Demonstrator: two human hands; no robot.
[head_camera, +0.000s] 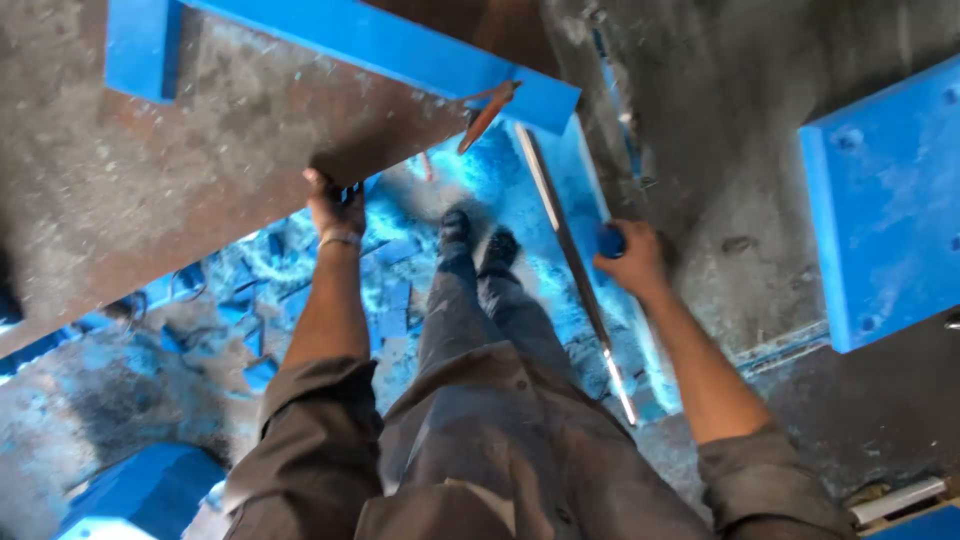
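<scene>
Gripping the near edge of a large rusty steel plate (180, 190), the left hand (335, 205) has its fingers curled tight over the rim, thumb side toward the body; a thin band sits at the wrist. This hold looks like one for steadying or pulling a heavy sheet: arm straight, grip at the plate's lowest corner. The plate surface is brown, mottled, dusted grey, flat and thick-edged.

The right hand (632, 262) is closed around a small blue knob or handle (611, 241), fingers wrapped so that only its end shows. Judged from the bent wrist, it is a bracing hold. Just inside this hand runs a long, slim, bright metal rail (575, 265), slanting away from the body toward the blue beam above.

Beyond the left hand, a blue painted beam (400, 45) lies across the plate's far side, with a rusty bracket (487, 112) hanging at its end. Between the two hands, the person's dark shoes (478, 240) stand on a floor (250, 300) littered with blue chips and offcuts, powdery and scuffed. Outward from the right hand, a grimy grey desk (720, 130) carries a thick blue slab (885, 200), smooth-faced with bolt holes. Grey sleeves are rolled at both elbows.
</scene>
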